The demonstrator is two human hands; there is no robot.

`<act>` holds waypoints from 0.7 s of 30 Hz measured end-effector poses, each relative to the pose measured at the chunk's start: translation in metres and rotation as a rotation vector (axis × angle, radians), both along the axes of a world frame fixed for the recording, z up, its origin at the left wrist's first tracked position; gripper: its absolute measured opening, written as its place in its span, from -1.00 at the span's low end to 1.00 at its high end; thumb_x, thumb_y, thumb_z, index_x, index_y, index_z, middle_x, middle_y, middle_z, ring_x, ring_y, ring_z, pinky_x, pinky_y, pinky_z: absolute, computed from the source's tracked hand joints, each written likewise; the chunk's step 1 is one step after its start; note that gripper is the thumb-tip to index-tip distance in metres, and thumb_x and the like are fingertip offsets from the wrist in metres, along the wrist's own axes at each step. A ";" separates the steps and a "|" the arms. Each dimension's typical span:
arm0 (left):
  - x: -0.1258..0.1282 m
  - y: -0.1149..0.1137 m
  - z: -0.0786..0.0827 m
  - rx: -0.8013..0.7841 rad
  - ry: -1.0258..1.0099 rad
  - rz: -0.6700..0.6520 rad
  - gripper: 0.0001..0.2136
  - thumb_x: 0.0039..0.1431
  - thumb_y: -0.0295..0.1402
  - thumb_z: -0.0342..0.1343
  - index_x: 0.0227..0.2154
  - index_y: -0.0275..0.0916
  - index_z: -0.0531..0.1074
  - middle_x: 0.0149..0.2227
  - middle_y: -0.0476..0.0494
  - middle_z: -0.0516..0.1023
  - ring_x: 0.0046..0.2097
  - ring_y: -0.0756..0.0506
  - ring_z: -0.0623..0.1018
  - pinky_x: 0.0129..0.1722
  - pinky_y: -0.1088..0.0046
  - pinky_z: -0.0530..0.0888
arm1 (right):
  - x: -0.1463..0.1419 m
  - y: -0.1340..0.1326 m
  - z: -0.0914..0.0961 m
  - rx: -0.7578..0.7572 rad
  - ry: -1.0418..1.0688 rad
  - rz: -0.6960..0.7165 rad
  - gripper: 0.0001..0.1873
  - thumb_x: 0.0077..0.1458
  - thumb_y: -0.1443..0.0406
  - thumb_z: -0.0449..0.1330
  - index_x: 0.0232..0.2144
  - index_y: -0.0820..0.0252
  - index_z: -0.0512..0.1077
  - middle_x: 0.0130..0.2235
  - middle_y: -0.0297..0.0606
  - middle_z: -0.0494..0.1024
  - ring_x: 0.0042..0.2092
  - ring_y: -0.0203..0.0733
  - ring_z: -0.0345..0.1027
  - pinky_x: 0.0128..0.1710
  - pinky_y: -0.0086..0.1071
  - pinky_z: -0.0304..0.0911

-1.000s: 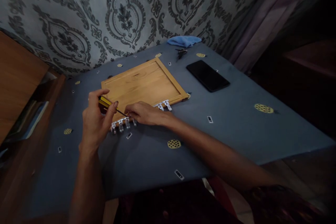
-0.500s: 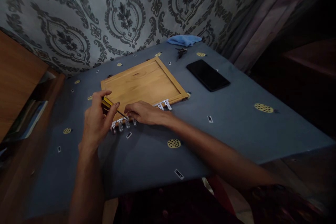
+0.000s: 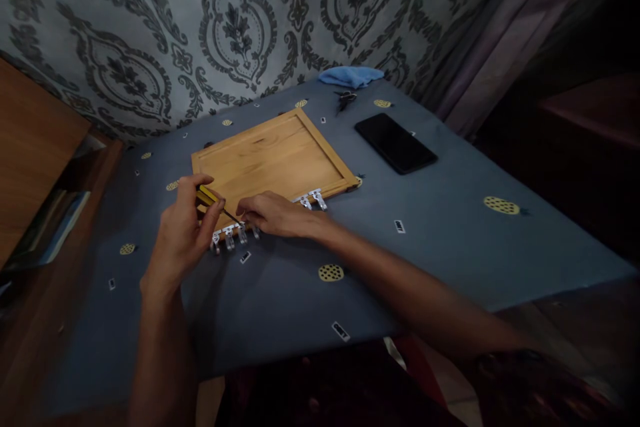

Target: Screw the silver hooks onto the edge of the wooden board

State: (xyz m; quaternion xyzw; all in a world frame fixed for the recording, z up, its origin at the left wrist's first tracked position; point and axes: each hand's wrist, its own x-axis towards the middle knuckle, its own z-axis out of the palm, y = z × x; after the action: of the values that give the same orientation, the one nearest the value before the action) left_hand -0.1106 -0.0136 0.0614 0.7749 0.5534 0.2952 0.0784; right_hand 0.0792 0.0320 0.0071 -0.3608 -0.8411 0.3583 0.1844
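Observation:
A wooden framed board (image 3: 265, 153) lies flat on the table, with several metal hooks (image 3: 229, 237) along its near edge. My left hand (image 3: 183, 230) is closed around the yellow and black handle of a screwdriver (image 3: 209, 197). Its thin shaft slants down to the right, the tip meeting one of the hooks. Beside that tip rests my right hand (image 3: 274, 215), its fingers curled together low over the board's edge. What those fingers pinch is hidden. Two more metal hooks (image 3: 313, 200) show just beyond my right hand.
A black phone (image 3: 395, 142) lies right of the board. Behind it are a small dark object (image 3: 346, 99), perhaps scissors, and a blue cloth (image 3: 351, 77) by the patterned wall. At left stands a wooden shelf (image 3: 45, 160) holding books (image 3: 63, 227). A blue patterned cloth (image 3: 450, 240) covers the table.
My left hand has turned slightly about the screwdriver handle, and its wrist has shifted a little left. The right hand and board stay put.

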 end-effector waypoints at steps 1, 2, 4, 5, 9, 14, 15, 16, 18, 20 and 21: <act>0.001 0.000 0.000 0.008 0.015 0.005 -0.68 0.28 -0.21 0.14 0.04 -0.18 0.34 -0.33 0.01 0.56 -0.44 -0.02 0.59 -0.49 0.52 0.45 | 0.000 0.000 0.000 -0.001 -0.002 -0.004 -0.67 0.30 0.53 0.11 0.01 0.32 0.57 -0.11 -0.05 0.70 -0.11 -0.14 0.53 -0.17 -0.37 0.25; 0.003 0.000 0.000 0.016 0.031 0.010 -0.68 0.28 -0.20 0.13 0.03 -0.18 0.34 -0.35 0.02 0.54 -0.45 -0.03 0.58 -0.49 0.51 0.43 | 0.001 0.000 0.001 -0.002 -0.002 -0.007 -0.68 0.31 0.52 0.11 0.00 0.32 0.57 -0.13 -0.06 0.70 -0.13 -0.14 0.52 -0.18 -0.37 0.24; 0.006 -0.001 0.001 0.030 0.057 0.023 -0.69 0.28 -0.19 0.13 0.02 -0.17 0.35 -0.39 0.04 0.51 -0.47 -0.03 0.55 -0.49 0.50 0.40 | 0.001 -0.001 0.002 -0.002 0.003 -0.007 -0.71 0.31 0.51 0.12 -0.03 0.29 0.58 -0.16 -0.09 0.69 -0.15 -0.15 0.50 -0.19 -0.36 0.23; 0.007 -0.001 0.001 0.037 0.066 0.031 -0.69 0.28 -0.19 0.14 0.02 -0.16 0.35 -0.40 0.06 0.50 -0.48 -0.03 0.54 -0.48 0.50 0.39 | 0.001 -0.001 0.002 -0.003 0.004 -0.005 -0.71 0.31 0.50 0.12 -0.04 0.28 0.58 -0.17 -0.09 0.69 -0.17 -0.15 0.49 -0.20 -0.36 0.22; 0.010 -0.002 0.000 0.037 0.051 0.035 -0.73 0.25 -0.19 0.16 -0.06 -0.15 0.34 -0.43 0.09 0.47 -0.51 -0.01 0.51 -0.50 0.51 0.37 | 0.001 -0.002 0.003 0.006 0.006 0.005 -0.73 0.31 0.51 0.11 -0.08 0.30 0.57 -0.15 -0.08 0.68 -0.18 -0.15 0.46 -0.23 -0.35 0.18; 0.011 0.000 -0.002 0.014 -0.032 -0.011 -0.76 0.25 -0.19 0.18 -0.11 -0.15 0.34 -0.43 0.09 0.49 -0.49 -0.01 0.57 -0.51 0.54 0.42 | 0.000 -0.001 0.002 0.022 0.008 0.029 -0.73 0.33 0.50 0.10 -0.04 0.36 0.56 -0.12 -0.04 0.67 -0.15 -0.13 0.47 -0.21 -0.35 0.19; 0.011 0.000 -0.002 0.011 -0.047 -0.020 -0.75 0.25 -0.19 0.19 -0.11 -0.15 0.34 -0.43 0.09 0.50 -0.48 -0.01 0.59 -0.50 0.54 0.44 | 0.000 -0.001 0.002 0.027 0.003 0.026 -0.72 0.32 0.51 0.10 -0.03 0.36 0.56 -0.11 -0.04 0.67 -0.14 -0.13 0.47 -0.19 -0.35 0.19; 0.010 0.000 -0.002 0.008 -0.062 -0.029 -0.75 0.25 -0.19 0.20 -0.11 -0.15 0.34 -0.42 0.08 0.51 -0.46 -0.02 0.60 -0.50 0.55 0.45 | 0.000 -0.001 0.002 0.032 -0.006 0.020 -0.71 0.31 0.52 0.10 -0.03 0.35 0.56 -0.11 -0.04 0.67 -0.12 -0.13 0.48 -0.18 -0.36 0.19; 0.008 0.000 -0.002 -0.007 -0.085 -0.048 -0.75 0.26 -0.21 0.20 -0.10 -0.15 0.34 -0.39 0.07 0.54 -0.43 -0.02 0.63 -0.51 0.56 0.46 | -0.001 -0.001 0.002 0.039 -0.023 0.008 -0.70 0.29 0.53 0.11 -0.03 0.32 0.57 -0.12 -0.06 0.68 -0.12 -0.12 0.49 -0.18 -0.36 0.19; 0.006 -0.002 -0.002 -0.025 -0.099 -0.065 -0.76 0.27 -0.23 0.19 -0.07 -0.15 0.34 -0.35 0.05 0.58 -0.40 -0.02 0.65 -0.50 0.57 0.49 | -0.001 -0.002 0.003 0.035 -0.032 0.000 -0.69 0.28 0.52 0.12 -0.04 0.30 0.58 -0.15 -0.09 0.68 -0.14 -0.12 0.49 -0.21 -0.36 0.18; 0.005 -0.002 -0.002 -0.034 -0.102 -0.075 -0.76 0.28 -0.24 0.19 -0.06 -0.15 0.34 -0.32 0.03 0.60 -0.38 -0.02 0.66 -0.48 0.57 0.50 | 0.000 -0.002 0.003 0.030 -0.033 -0.002 -0.69 0.28 0.52 0.12 -0.03 0.30 0.58 -0.16 -0.10 0.68 -0.15 -0.12 0.49 -0.22 -0.37 0.18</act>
State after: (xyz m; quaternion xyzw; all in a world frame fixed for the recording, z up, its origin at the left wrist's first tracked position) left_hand -0.1057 -0.0160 0.0596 0.7776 0.5243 0.3216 0.1308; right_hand 0.0790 0.0299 0.0104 -0.3648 -0.8490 0.3393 0.1763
